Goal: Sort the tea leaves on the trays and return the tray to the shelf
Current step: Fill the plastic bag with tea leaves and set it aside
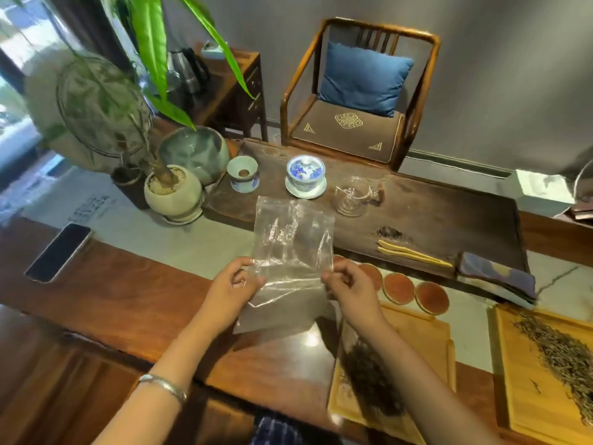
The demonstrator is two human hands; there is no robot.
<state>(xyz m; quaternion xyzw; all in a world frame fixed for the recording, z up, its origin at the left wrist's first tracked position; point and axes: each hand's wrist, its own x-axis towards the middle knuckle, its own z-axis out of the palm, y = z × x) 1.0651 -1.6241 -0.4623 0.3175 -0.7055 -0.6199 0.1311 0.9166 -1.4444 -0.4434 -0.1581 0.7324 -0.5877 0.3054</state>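
Observation:
A clear plastic bag (288, 252) hangs above the wooden table, held up between both hands. My left hand (231, 290) pinches its left edge. My right hand (349, 287) pinches its right edge. Below my right forearm lies a bamboo tray (420, 335) with a pile of dark tea leaves (369, 380), partly hidden by the arm. A second bamboo tray (513, 380) at the far right holds pale green tea leaves (558, 351) spread along it.
A dark tea board (433, 220) carries a blue-and-white gaiwan (305, 176), a strainer cup (242, 174) and a glass pitcher (351, 195). Round coasters (414, 290), a phone (59, 252), a potted plant (173, 194) and a chair (356, 91) surround it.

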